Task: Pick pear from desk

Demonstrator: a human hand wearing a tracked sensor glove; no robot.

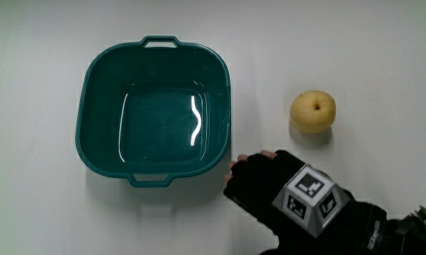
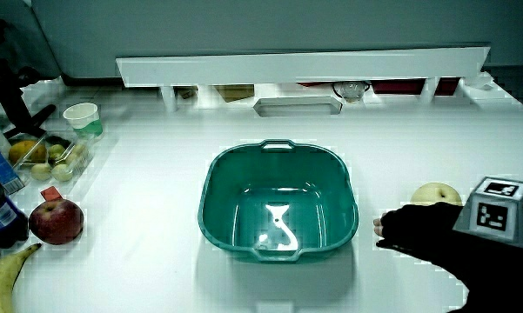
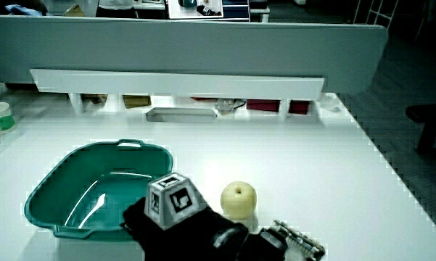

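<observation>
- Table (image 1: 383,57): white and mostly bare around the work area. In a side view, a low partition (image 2: 296,65) runs along its edge farthest from you.
- Basin (image 1: 99,85): teal, two handles, nothing in it. It sits mid-table and isn't part of this job, so keep clear of its rim.
- Hand (image 1: 269,188): your black glove with the patterned cube (image 1: 310,198) on its back. It lies low at the table, just beside the basin's nearer corner. The fingertips (image 1: 235,168) point at the basin wall, not at the fruit.
- Grip: holding nothing. Fingers look loosely extended rather than clenched, but the glove hides how far they're spread.
- Pear (image 1: 313,111): yellow, round, stem end up. It sits on the bare table beside the basin, farther from you than the hand. There's a clear gap between fruit and glove, no contact. Both side views agree (image 2: 437,195) (image 3: 239,200).
- Step: I judge this as approach, with the grasp not started.
- Next move, my read: swing the fingers away from the basin and toward the pear. Come over it from above, open wide enough to wrap its widest part, then close and lift straight up.
- Risk: it's round, so a sideways nudge could roll it.
- Other fruit (image 2: 56,221) at the table's edge in a side view: ignore.
</observation>
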